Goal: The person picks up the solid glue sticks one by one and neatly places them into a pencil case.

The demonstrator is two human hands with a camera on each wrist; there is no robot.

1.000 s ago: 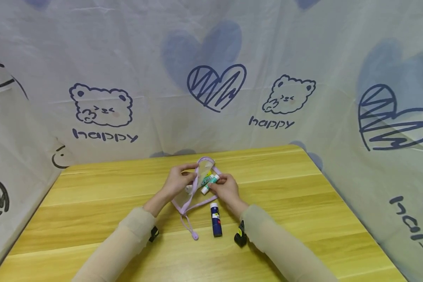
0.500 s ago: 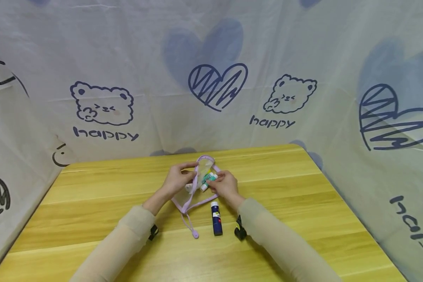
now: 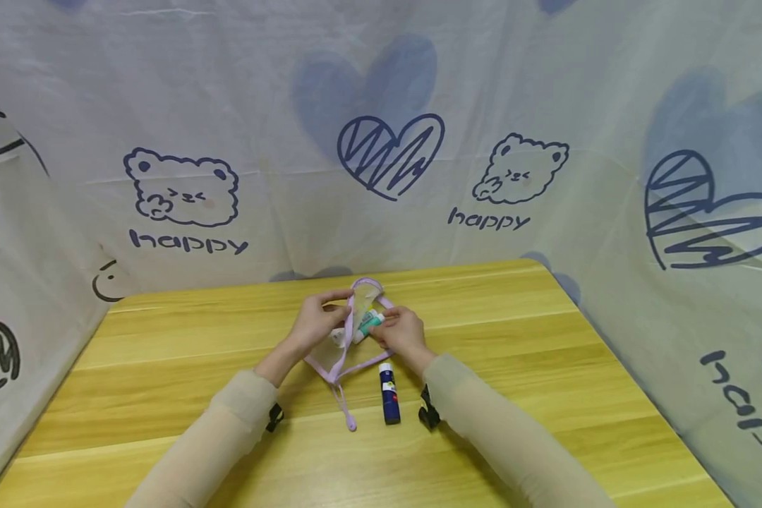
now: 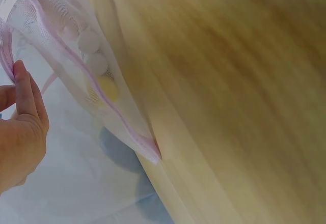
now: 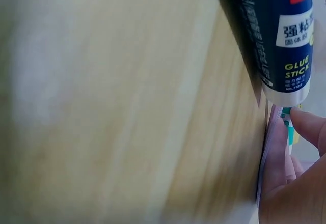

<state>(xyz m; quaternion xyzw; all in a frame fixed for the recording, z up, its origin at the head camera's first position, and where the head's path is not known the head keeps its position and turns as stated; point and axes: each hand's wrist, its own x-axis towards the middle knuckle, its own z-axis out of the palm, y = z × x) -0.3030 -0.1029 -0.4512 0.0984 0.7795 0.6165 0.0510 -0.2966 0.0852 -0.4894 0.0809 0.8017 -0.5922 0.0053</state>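
A mesh pouch with lilac zip trim (image 3: pixel 370 363) lies on the table, its mouth held apart. The fingers and thumb of my left hand (image 3: pixel 312 324) pinch the trim on its left side; the left wrist view also shows the mesh side (image 4: pixel 66 46). My right hand (image 3: pixel 406 334) grips a small green-and-white glue stick (image 3: pixel 373 323) by one end, the other end inside the pouch mouth. Through the mesh, white round ends (image 4: pixel 89 40) and a yellow round end (image 4: pixel 107 89) show. A larger dark blue glue stick (image 3: pixel 390 398) with a white cap lies just in front of the pouch.
The wood-grain table (image 3: pixel 165 395) carries it all. A lilac zip cord (image 3: pixel 349 416) trails toward the front. A pale printed cloth (image 3: pixel 279 141) hangs behind and at both sides. Black straps with wrist cameras (image 3: pixel 429 413) sit under the sleeves.
My right hand has moved slightly left and away from me, taking the green-and-white glue stick deeper into the pouch mouth. My left hand keeps its pinch on the trim. The blue glue stick stays put.
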